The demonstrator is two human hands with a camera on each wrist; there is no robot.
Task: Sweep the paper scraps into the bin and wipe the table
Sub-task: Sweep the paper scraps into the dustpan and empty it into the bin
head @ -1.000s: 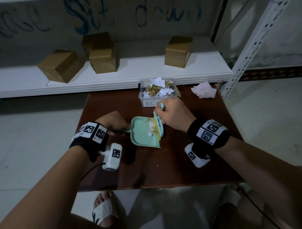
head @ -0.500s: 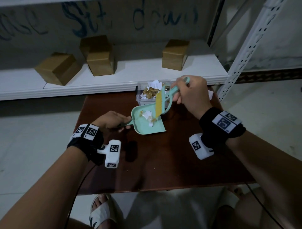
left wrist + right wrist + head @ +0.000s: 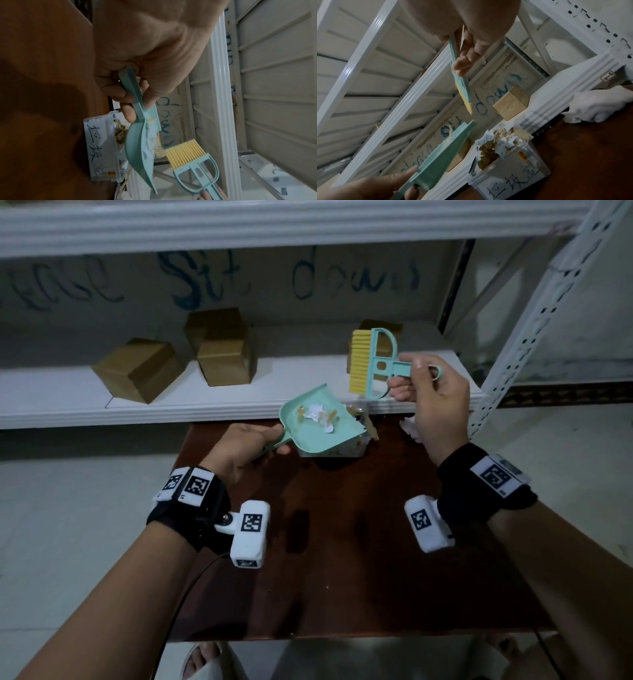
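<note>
My left hand point(image 3: 245, 448) grips the handle of a teal dustpan point(image 3: 317, 424), raised and tilted over the clear plastic bin point(image 3: 508, 167) at the table's far edge. White and tan paper scraps point(image 3: 318, 416) lie in the pan; more scraps fill the bin point(image 3: 101, 150). My right hand point(image 3: 435, 402) holds the handle of a teal brush with yellow bristles point(image 3: 368, 362), lifted above and right of the pan, bristles pointing left. In the left wrist view the brush point(image 3: 190, 155) sits just beside the dustpan point(image 3: 139, 147). The dustpan hides most of the bin in the head view.
The dark brown table point(image 3: 342, 559) stands against a white shelf point(image 3: 137, 402) holding three cardboard boxes point(image 3: 222, 350). A crumpled white cloth point(image 3: 597, 105) lies at the table's far right corner. A white perforated upright point(image 3: 534, 313) stands on the right.
My left hand lifted the dustpan off the table and tipped it over the bin. My right hand raised the brush out of the pan, up and to the right.
</note>
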